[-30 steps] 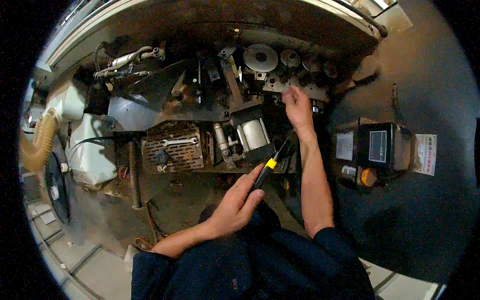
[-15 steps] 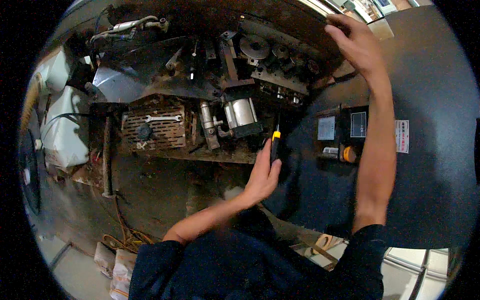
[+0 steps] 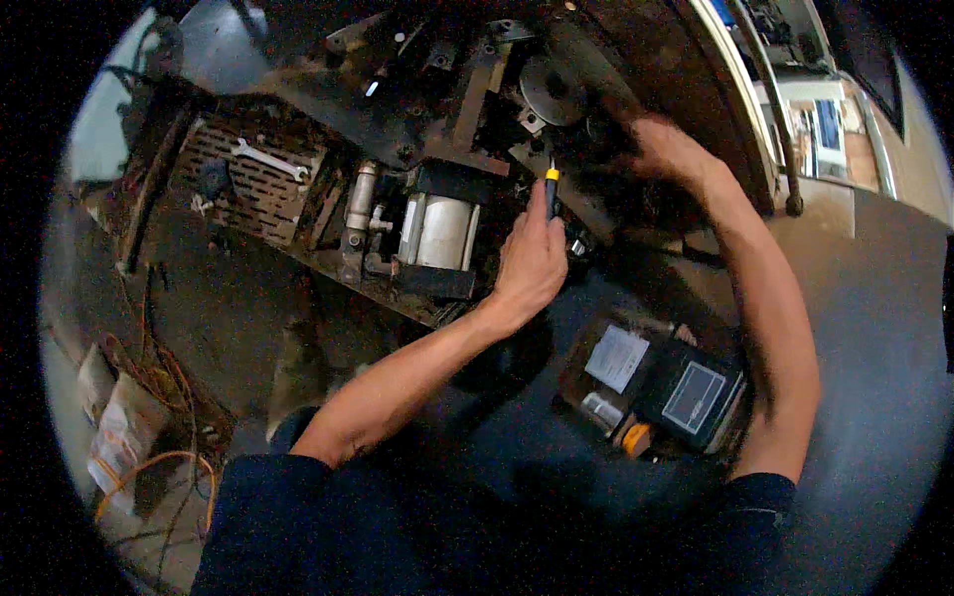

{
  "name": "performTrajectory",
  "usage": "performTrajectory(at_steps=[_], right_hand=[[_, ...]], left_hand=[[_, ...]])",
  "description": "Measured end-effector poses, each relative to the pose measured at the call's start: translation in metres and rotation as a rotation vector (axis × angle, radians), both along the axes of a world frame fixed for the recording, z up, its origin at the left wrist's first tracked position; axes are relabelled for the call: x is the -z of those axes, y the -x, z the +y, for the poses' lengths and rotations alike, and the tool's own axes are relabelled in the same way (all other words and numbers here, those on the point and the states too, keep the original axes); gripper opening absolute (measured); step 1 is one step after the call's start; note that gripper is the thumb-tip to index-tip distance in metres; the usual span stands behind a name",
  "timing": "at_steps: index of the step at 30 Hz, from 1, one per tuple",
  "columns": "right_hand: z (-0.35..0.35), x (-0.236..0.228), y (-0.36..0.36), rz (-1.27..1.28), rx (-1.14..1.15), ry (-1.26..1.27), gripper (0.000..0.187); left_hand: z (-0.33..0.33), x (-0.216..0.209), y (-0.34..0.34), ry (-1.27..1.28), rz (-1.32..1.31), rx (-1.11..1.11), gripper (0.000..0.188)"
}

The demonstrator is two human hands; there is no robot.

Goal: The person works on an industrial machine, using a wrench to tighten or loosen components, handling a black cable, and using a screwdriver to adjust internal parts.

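A screwdriver (image 3: 553, 185) with a black handle and yellow collar is gripped in my left hand (image 3: 532, 260), its thin shaft pointing away from me at the machine's metal block. Just beyond the tip sits a round metal disc (image 3: 553, 90). My right hand (image 3: 674, 151) reaches into the dark part of the machine right of the disc; motion blur and shadow hide its fingertips. Left of my left hand lies a silver cylinder (image 3: 440, 232) between dark end blocks, with a metal fitting (image 3: 362, 204) beside it.
An open-end wrench (image 3: 270, 160) rests on a slotted metal plate (image 3: 238, 223). At the lower right are a black box (image 3: 693, 396) and an orange knob (image 3: 636, 439). An orange cable (image 3: 159, 459) trails over the floor beside white bags (image 3: 127, 429). A raised panel edge (image 3: 730, 60) borders the right.
My view has turned and shifted right. My right hand has come down from the panel's edge into the machine. My left hand has carried the screwdriver up to the metal block.
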State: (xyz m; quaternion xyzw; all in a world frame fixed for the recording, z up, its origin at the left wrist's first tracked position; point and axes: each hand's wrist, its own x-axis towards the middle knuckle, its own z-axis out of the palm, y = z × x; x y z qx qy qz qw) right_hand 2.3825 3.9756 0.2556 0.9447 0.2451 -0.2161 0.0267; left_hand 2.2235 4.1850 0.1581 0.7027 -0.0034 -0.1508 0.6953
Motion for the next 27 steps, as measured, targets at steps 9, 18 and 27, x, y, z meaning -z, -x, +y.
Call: performTrajectory(at_steps=[9,18,27], right_hand=[[0.004,0.012,0.000,-0.058,-0.237,0.054,0.075],[-0.008,0.014,-0.010,0.020,-0.146,0.179,0.071],[-0.001,0.011,-0.016,0.068,-0.059,0.261,0.068]], left_hand=[[-0.019,0.006,-0.008,0.076,0.087,-0.041,0.054],[-0.017,0.005,-0.017,0.021,0.113,0.013,0.054],[-0.023,-0.007,-0.012,0.128,0.055,-0.065,0.056]])
